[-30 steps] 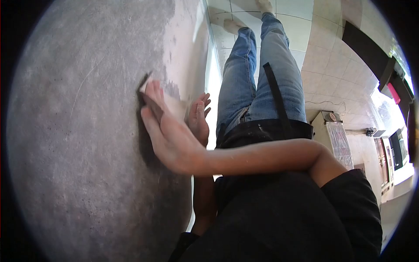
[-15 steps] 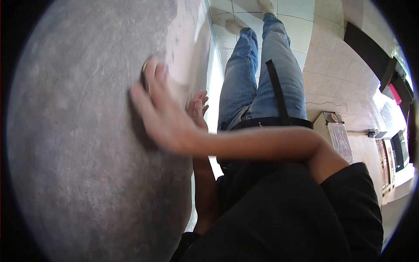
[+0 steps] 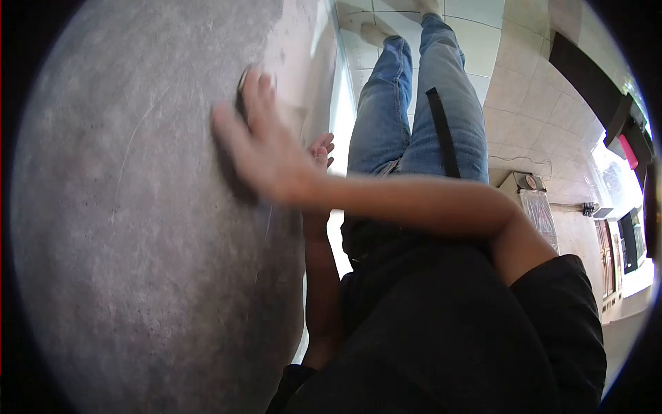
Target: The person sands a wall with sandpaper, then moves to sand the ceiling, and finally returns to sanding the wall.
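My right hand [image 3: 265,148] is laid over the grey, rough plaster-like surface [image 3: 138,207], blurred by motion. Its thumb stands apart from the fingers. A thin dark edge shows by the fingertips, from something mostly hidden under the hand; I cannot tell what it is. Behind the right forearm, my left hand [image 3: 322,148] is by the edge of the grey surface, fingers slightly curled and apart, with nothing seen in it.
Pale smooth material [image 3: 300,62] borders the grey surface near the top. My jeans-clad legs [image 3: 414,103] stand on a tiled floor [image 3: 472,31]. A plastic-wrapped box [image 3: 534,207] stands to the right, with a thin cord on the floor near it.
My right hand has moved up across the grey surface in the view, its forearm rising with it. My left hand has shifted slightly up and right and stays apart-fingered.
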Demonstrator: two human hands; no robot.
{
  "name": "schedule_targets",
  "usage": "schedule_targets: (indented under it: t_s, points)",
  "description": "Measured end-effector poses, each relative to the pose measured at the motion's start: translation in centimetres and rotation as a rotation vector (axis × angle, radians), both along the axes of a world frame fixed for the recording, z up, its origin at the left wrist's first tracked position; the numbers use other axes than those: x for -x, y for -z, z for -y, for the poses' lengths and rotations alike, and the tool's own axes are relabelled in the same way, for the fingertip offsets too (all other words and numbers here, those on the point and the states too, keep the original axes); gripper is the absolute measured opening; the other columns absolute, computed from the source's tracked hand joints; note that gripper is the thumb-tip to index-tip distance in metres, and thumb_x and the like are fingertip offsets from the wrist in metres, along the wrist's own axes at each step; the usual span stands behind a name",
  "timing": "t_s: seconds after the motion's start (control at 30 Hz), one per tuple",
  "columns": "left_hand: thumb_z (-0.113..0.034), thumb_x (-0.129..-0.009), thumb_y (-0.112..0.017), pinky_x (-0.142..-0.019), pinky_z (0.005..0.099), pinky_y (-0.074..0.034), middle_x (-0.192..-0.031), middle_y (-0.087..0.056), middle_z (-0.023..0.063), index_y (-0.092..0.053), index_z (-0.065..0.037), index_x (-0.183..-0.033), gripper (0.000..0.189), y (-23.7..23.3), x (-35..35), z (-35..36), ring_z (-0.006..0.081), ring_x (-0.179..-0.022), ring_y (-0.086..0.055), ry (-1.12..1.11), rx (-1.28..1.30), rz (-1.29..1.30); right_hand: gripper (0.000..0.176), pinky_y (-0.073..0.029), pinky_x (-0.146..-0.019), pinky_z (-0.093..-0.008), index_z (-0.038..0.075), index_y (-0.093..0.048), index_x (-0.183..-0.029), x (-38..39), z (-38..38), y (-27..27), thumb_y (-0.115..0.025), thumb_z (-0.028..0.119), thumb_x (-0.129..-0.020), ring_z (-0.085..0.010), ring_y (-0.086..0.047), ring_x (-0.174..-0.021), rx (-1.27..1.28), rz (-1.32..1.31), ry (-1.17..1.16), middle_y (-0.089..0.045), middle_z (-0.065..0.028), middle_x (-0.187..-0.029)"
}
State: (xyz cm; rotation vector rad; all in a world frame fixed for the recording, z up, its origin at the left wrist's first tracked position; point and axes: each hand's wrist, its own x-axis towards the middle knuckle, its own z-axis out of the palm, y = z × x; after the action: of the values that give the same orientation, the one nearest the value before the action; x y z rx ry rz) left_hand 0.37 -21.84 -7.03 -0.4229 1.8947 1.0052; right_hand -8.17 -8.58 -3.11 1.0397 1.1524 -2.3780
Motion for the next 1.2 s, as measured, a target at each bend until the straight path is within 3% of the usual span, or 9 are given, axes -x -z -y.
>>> schedule_targets:
  t_s: [0.17, 0.33, 0.43, 0.5, 0.67, 0.8, 0.9, 1.03, 1.2]
  points:
    - [-0.031, -0.102, -0.034, -0.103, 0.0393, -0.036, -0.134, -0.046, 0.0196, -0.04, 0.002, -0.134, 0.047, 0.2, 0.2, -0.2, 0.0288, -0.123, -0.046, -0.056, 0.025, 0.013, 0.092, -0.004, -0.115, -0.0454, -0.008, 0.003, -0.144, -2.3, -0.3, -4.4, -0.027, 0.062, -0.093, -0.0407, -0.003, -0.141, -0.014, -0.081, -0.176, 0.001, -0.0331, -0.15]
    - [-0.03, -0.101, -0.036, -0.103, 0.0385, -0.037, -0.133, -0.047, 0.0182, -0.041, 0.002, -0.134, 0.045, 1.0, 0.8, 0.7, 0.0272, -0.122, -0.047, -0.039, 0.004, 0.04, 0.094, 0.001, -0.113, -0.053, 0.006, 0.004, -0.149, 0.4, -1.1, 0.0, -0.023, 0.071, -0.087, -0.0383, -0.005, -0.142, -0.014, 0.124, -0.183, 0.001, -0.0188, -0.155]
    - [-0.029, -0.101, -0.037, -0.103, 0.0379, -0.037, -0.133, -0.048, 0.0173, -0.042, 0.001, -0.133, 0.045, 1.0, 0.6, 1.1, 0.0262, -0.121, -0.048, -0.062, 0.014, 0.049, 0.09, -0.011, -0.114, -0.0472, -0.011, -0.001, -0.143, -0.9, -1.3, -2.6, -0.033, 0.057, -0.093, -0.048, -0.009, -0.139, -0.041, 0.033, -0.2, -0.006, -0.0385, -0.146]
    - [-0.028, -0.101, -0.038, -0.102, 0.0376, -0.037, -0.133, -0.049, 0.0168, -0.042, 0.001, -0.133, 0.044, 0.3, 0.3, 0.6, 0.0256, -0.121, -0.048, -0.072, 0.016, 0.054, 0.091, -0.01, -0.114, -0.0456, -0.012, 0.0, -0.142, -3.0, -1.0, -4.6, -0.035, 0.056, -0.093, -0.0473, -0.006, -0.139, -0.084, -0.104, -0.313, -0.005, -0.0384, -0.146]
    - [-0.026, -0.1, -0.041, -0.102, 0.0367, -0.038, -0.132, -0.05, 0.0154, -0.043, 0.0, -0.133, 0.043, 1.8, 0.4, 1.9, 0.024, -0.12, -0.049, -0.086, -0.006, 0.084, 0.093, -0.005, -0.115, -0.0457, -0.011, 0.003, -0.143, 0.1, -1.2, -0.8, -0.031, 0.06, -0.092, -0.0446, 0.0, -0.14, 0.065, 0.108, -0.155, 0.0, -0.0375, -0.147]
    - [-0.025, -0.099, -0.042, -0.102, 0.036, -0.038, -0.131, -0.051, 0.0142, -0.044, 0.0, -0.133, 0.042, 1.7, 0.0, 1.9, 0.0227, -0.119, -0.05, -0.117, -0.019, 0.098, 0.097, -0.008, -0.115, -0.0452, -0.009, 0.005, -0.143, -2.3, -1.7, -5.1, -0.024, 0.067, -0.09, -0.0426, -0.007, -0.14, -0.066, -0.101, -0.436, -0.002, -0.0347, -0.149]
    - [-0.024, -0.099, -0.044, -0.101, 0.0355, -0.038, -0.13, -0.051, 0.0134, -0.045, 0.0, -0.133, 0.041, 2.4, 0.0, 2.1, 0.0218, -0.118, -0.051, -0.123, -0.032, 0.111, 0.101, -0.009, -0.114, -0.0474, -0.002, -0.002, -0.147, -1.0, -2.0, -1.8, -0.021, 0.075, -0.085, -0.0379, -0.009, -0.142, 0.068, 0.102, -0.322, -0.006, -0.0295, -0.151]
    - [-0.022, -0.099, -0.045, -0.101, 0.0348, -0.039, -0.13, -0.052, 0.0123, -0.046, -0.001, -0.132, 0.04, 3.1, 0.2, 2.4, 0.0205, -0.117, -0.052, -0.147, -0.048, 0.146, 0.105, -0.013, -0.114, -0.0454, -0.012, -0.001, -0.143, -0.8, -1.9, -2.9, -0.022, 0.074, -0.086, -0.0397, -0.008, -0.141, 0.026, 0.069, -0.337, -0.005, -0.0314, -0.15]
    - [-0.023, -0.099, -0.045, -0.101, 0.0347, -0.039, -0.131, -0.052, 0.012, -0.045, -0.001, -0.133, 0.04, 3.1, 0.3, 2.4, 0.0202, -0.117, -0.052, -0.143, -0.057, 0.13, 0.103, -0.003, -0.115, -0.0454, -0.013, 0.0, -0.142, -1.5, -1.6, -2.9, -0.024, 0.071, -0.088, -0.0386, -0.005, -0.142, 0.035, 0.017, -0.296, -0.006, -0.0342, -0.149]
